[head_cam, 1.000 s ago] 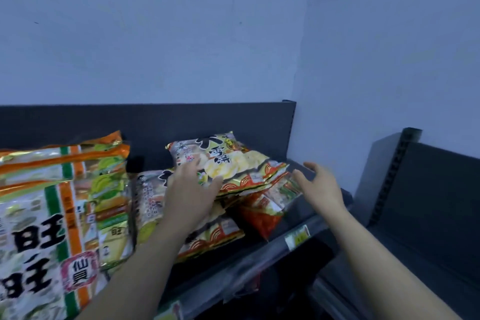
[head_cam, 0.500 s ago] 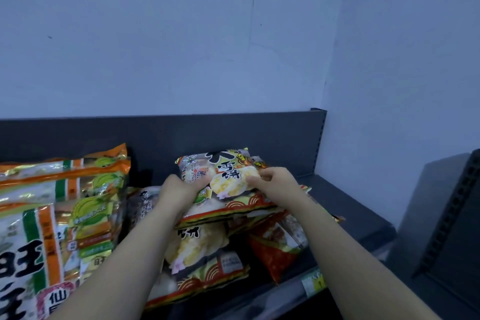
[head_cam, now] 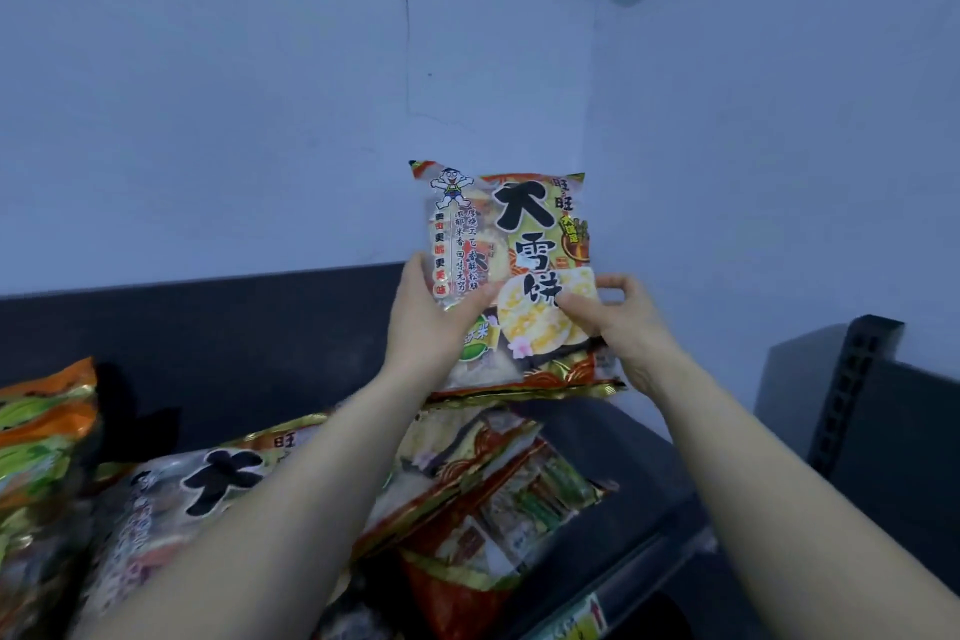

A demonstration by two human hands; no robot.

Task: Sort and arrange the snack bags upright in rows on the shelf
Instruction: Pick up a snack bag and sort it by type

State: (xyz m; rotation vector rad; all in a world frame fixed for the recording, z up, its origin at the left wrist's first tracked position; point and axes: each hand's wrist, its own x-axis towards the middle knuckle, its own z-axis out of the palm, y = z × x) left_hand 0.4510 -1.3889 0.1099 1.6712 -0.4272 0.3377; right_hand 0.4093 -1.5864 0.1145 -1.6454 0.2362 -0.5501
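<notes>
I hold a rice cracker snack bag (head_cam: 511, 244) upright in the air above the dark shelf (head_cam: 639, 463), its printed front facing me. My left hand (head_cam: 431, 322) grips its lower left edge, thumb on the front. My right hand (head_cam: 615, 314) pinches its lower right edge. Below it, a matching bag (head_cam: 208, 489) lies flat under my left forearm, with another flat bag (head_cam: 467, 452) and a red and orange bag (head_cam: 498, 535) beside it. Green and orange bags (head_cam: 41, 437) stand at the left.
The shelf's dark back panel (head_cam: 234, 327) runs along a pale wall. A bare stretch of shelf lies at the right end by the corner. A price tag (head_cam: 576, 618) sits on the front rail. Another dark shelf unit (head_cam: 872, 421) stands at the right.
Both hands took hold of the top bag on the pile, lifted it off and turned it upright. The view has tilted up and closer.
</notes>
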